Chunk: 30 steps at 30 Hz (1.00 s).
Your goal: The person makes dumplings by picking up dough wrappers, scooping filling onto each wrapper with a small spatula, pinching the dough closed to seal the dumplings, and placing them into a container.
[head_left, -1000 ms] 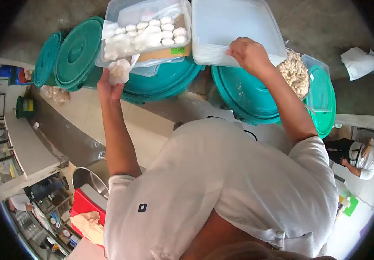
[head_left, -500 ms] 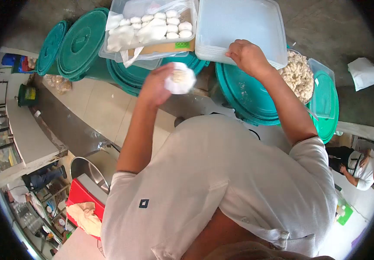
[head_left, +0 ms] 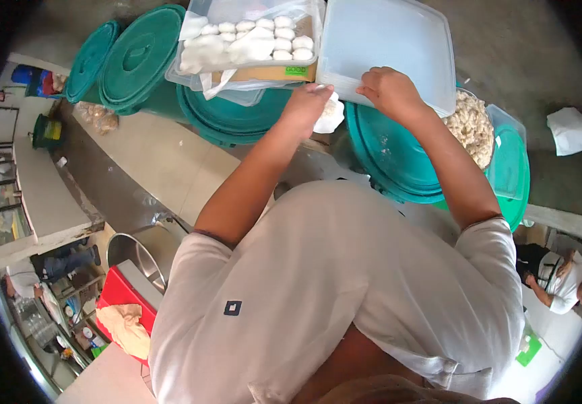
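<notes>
My left hand is closed on a white dough wrapper, whose middle carried a tan filling a moment ago; my fingers partly cover it. Over the near edge of a stack of translucent plastic trays, my right hand is held with fingers curled together. Whatever those fingertips grip, if anything, is hidden. Left of the stack, a clear plastic container holds rows of round white buns, partly covered by white sheets. A bowl of chopped tan filling stands beyond my right wrist.
Large green lidded bins line the far side, some beneath the containers. A white bag lies at right. A red cooler with a cloth and a metal pot are at lower left. Another person is at far right.
My left hand has moved right with the filled wrapper, closer to my right hand and the tray stack. My right hand stays at the stack's near edge. The view has shifted slightly.
</notes>
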Each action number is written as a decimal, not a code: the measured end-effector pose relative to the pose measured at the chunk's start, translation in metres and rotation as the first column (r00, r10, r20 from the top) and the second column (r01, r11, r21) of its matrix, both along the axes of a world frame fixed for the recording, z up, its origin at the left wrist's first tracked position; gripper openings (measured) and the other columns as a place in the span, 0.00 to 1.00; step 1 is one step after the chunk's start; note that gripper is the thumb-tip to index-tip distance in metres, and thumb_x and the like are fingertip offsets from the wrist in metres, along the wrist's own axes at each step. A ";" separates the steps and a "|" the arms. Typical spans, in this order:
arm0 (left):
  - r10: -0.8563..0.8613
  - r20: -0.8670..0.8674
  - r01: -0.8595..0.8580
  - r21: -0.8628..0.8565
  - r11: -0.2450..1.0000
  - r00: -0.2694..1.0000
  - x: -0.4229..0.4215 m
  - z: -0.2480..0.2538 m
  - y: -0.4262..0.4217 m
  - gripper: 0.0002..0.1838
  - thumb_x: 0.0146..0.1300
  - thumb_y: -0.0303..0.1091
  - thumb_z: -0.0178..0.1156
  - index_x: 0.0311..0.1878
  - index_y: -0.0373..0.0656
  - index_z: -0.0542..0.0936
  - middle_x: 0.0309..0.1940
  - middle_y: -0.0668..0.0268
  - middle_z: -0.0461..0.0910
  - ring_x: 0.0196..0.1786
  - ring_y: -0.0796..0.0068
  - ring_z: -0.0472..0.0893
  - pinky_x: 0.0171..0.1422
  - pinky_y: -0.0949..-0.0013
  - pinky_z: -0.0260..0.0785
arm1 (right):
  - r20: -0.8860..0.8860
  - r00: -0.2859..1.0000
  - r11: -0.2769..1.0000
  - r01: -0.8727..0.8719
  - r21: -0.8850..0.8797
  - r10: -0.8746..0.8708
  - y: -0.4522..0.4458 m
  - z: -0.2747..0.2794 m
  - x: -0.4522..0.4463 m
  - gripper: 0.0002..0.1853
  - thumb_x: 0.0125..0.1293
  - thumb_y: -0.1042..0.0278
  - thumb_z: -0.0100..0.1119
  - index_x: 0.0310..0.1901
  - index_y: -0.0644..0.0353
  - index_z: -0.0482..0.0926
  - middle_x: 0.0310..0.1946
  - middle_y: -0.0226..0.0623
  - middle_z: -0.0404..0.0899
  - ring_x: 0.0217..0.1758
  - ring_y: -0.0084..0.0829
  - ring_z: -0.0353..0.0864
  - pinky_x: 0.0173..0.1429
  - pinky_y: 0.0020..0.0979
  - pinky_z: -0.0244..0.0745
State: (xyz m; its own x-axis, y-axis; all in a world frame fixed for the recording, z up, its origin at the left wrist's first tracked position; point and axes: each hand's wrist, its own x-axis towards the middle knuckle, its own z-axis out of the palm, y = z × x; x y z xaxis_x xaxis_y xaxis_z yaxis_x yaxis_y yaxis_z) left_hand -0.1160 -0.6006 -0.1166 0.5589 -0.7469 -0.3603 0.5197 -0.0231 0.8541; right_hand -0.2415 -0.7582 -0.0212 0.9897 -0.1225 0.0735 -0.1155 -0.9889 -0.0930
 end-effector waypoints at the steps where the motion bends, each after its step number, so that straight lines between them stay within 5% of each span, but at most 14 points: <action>1: 0.013 0.039 -0.014 0.013 1.000 0.999 -0.003 0.004 0.000 0.14 0.67 0.33 0.62 0.49 0.32 0.78 0.37 0.62 0.82 0.36 0.72 0.83 0.39 0.67 0.76 | -0.014 1.000 1.000 -0.004 0.015 0.004 0.000 0.001 0.000 0.12 0.66 0.59 0.58 0.35 0.59 0.80 0.36 0.42 0.81 0.45 0.46 0.81 0.48 0.44 0.77; 9: 0.130 0.086 -0.130 -0.002 0.991 0.988 -0.009 -0.001 -0.012 0.19 0.64 0.39 0.63 0.48 0.29 0.79 0.32 0.61 0.83 0.29 0.74 0.80 0.29 0.65 0.69 | 0.040 0.997 0.994 -0.062 0.086 0.059 -0.010 0.000 0.003 0.11 0.64 0.61 0.60 0.31 0.60 0.79 0.33 0.43 0.80 0.41 0.48 0.80 0.46 0.46 0.75; 17: 0.107 -0.026 -0.107 0.017 0.994 0.994 -0.003 0.005 -0.023 0.12 0.60 0.33 0.63 0.40 0.31 0.80 0.28 0.60 0.81 0.25 0.70 0.80 0.27 0.63 0.69 | 0.063 0.997 0.989 -0.053 0.135 0.045 -0.013 0.018 0.007 0.13 0.63 0.64 0.62 0.29 0.65 0.75 0.28 0.46 0.75 0.35 0.50 0.76 0.40 0.46 0.71; 25: 0.096 0.079 -0.098 0.024 0.995 0.992 0.001 0.020 -0.023 0.12 0.60 0.34 0.62 0.37 0.31 0.79 0.27 0.60 0.80 0.26 0.71 0.78 0.28 0.63 0.69 | 0.008 1.000 0.985 -0.028 0.172 0.027 -0.016 0.037 0.011 0.13 0.63 0.63 0.62 0.29 0.65 0.76 0.32 0.48 0.77 0.38 0.52 0.77 0.43 0.47 0.72; 26: 0.066 -0.076 -0.067 -0.007 0.998 0.995 0.003 0.023 -0.024 0.12 0.59 0.33 0.62 0.38 0.31 0.79 0.29 0.60 0.80 0.28 0.70 0.80 0.30 0.63 0.70 | -0.003 1.000 0.985 -0.023 0.172 0.024 -0.016 0.040 0.009 0.13 0.63 0.63 0.62 0.29 0.65 0.76 0.32 0.48 0.77 0.38 0.52 0.77 0.43 0.47 0.72; 30: 0.028 -0.070 -0.027 0.019 0.999 0.997 0.007 0.017 -0.029 0.13 0.63 0.34 0.61 0.44 0.33 0.79 0.34 0.58 0.83 0.31 0.65 0.84 0.33 0.59 0.77 | -0.003 1.000 0.976 -0.002 0.218 0.003 -0.020 0.049 0.012 0.11 0.64 0.64 0.60 0.31 0.65 0.77 0.33 0.48 0.78 0.37 0.53 0.77 0.43 0.46 0.71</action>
